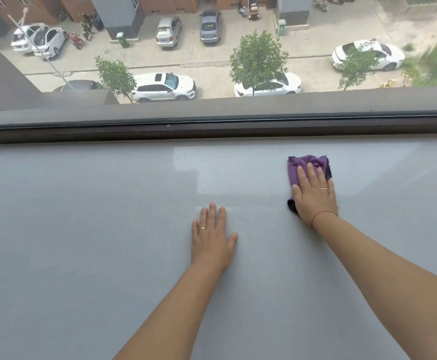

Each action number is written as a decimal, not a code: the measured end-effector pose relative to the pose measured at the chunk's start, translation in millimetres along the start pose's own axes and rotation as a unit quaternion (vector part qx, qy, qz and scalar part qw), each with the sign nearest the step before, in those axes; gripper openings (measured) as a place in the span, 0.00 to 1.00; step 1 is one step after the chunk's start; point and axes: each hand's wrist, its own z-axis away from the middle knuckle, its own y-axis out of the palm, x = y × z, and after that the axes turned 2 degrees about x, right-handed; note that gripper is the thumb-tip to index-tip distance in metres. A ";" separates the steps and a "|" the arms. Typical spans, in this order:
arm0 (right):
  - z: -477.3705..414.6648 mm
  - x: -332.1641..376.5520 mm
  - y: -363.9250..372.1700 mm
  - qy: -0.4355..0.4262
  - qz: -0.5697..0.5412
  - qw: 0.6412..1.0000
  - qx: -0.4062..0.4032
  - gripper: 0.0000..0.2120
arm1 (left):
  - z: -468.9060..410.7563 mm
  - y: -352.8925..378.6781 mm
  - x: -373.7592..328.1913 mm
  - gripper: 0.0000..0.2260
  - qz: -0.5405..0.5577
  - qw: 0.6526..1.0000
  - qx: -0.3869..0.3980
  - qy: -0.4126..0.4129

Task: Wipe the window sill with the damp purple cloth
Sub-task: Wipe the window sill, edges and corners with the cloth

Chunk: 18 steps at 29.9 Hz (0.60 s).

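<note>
Head view: right hand (313, 193) presses flat on purple cloth (306, 166), left hand (212, 237) flat on window sill (82, 229). Folded cloth may bunch, leaving streaks.

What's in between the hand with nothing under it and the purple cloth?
Nothing but bare grey window sill lies between the left hand and the purple cloth, which the right hand presses flat. The head view shows it.

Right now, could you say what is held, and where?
Nothing gripped: right hand presses flat on the near half of the purple cloth; left hand rests on the sill.
</note>
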 end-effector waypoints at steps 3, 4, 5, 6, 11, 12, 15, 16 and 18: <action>17.9 34.0 7.6 0.077 -0.036 0.996 -0.010 0.27 | 10.5 5.3 -1.8 0.31 -0.001 1.000 -0.016 -0.021; 27.6 50.6 15.1 0.041 -0.030 0.999 -0.007 0.27 | 15.6 8.5 -3.6 0.32 0.001 0.999 -0.024 -0.030; 39.1 66.5 24.2 -0.023 -0.016 1.000 -0.001 0.27 | 21.6 12.5 -5.2 0.32 0.002 0.999 -0.030 -0.038; 52.1 79.1 32.6 -0.099 0.001 0.995 0.011 0.27 | 28.1 17.1 -6.5 0.32 0.003 0.998 -0.033 -0.045; 64.4 55.7 39.0 -0.231 0.048 0.971 0.038 0.26 | 54.2 32.6 -0.1 0.32 -0.012 0.998 -0.030 -0.053; 58.9 40.1 35.1 -0.202 0.049 0.978 0.027 0.26 | 56.7 34.1 1.9 0.32 -0.014 0.998 -0.029 -0.052; 53.9 -3.2 20.1 -0.063 0.024 0.998 0.012 0.27 | 69.1 40.0 4.6 0.32 -0.007 0.999 -0.019 -0.047; 58.6 -0.2 20.1 -0.025 0.012 1.000 0.010 0.27 | 72.6 40.9 6.7 0.32 -0.007 0.999 -0.020 -0.044; 86.3 25.2 30.5 -0.018 0.002 1.000 0.008 0.28 | 84.4 45.9 6.7 0.33 -0.005 0.999 -0.019 -0.034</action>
